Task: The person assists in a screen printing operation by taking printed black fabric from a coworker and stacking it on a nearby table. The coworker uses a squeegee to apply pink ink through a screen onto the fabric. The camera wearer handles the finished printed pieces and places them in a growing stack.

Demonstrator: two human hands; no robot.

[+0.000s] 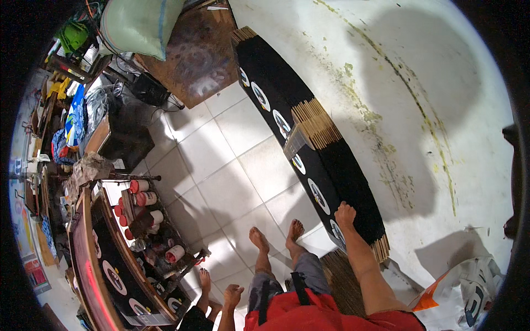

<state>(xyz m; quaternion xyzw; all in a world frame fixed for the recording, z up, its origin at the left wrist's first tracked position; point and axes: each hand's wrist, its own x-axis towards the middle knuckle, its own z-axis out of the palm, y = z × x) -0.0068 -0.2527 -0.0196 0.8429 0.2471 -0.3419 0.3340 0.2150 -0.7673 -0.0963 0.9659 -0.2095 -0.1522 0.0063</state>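
Observation:
A long stack of black pieces (354, 182) with brown layered edges stands on my right, running away from me. White round prints with small pictures line its near side. My right hand (346, 214) is at the upper edge of this stack, fingers curled in; what they hold, if anything, is hidden. My left hand (233, 295) hangs low beside my left leg with its fingers curled, and nothing shows in it. It is apart from the stack.
On the left a wooden frame (105, 265) holds black pieces with round prints, beside a rack with red-and-white tubs (144, 198). Another person's bare foot (205, 280) is near my left. A pale sack (141, 25) and brown board (207, 60) lie ahead; a white bag (469, 289) stands right.

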